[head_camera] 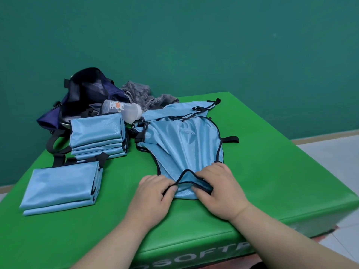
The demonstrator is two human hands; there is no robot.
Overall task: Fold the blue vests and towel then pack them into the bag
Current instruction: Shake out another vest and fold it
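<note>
An unfolded light-blue vest [180,144] with black trim lies in the middle of the green mat [272,181]. My left hand [153,195] pinches its near black-edged hem. My right hand [217,191] pinches the same hem just to the right. Another loose blue vest [178,110] lies behind it. A stack of folded vests [97,133] sits at the left, and a second folded stack [62,187] lies nearer. The dark navy bag [85,96] stands open at the back left. A grey striped towel [141,96] lies crumpled beside the bag.
A clear plastic bottle [122,110] lies on its side between the bag and the vests. The mat's right and near edges drop off to a tiled floor [330,152]. A green wall [194,45] stands behind.
</note>
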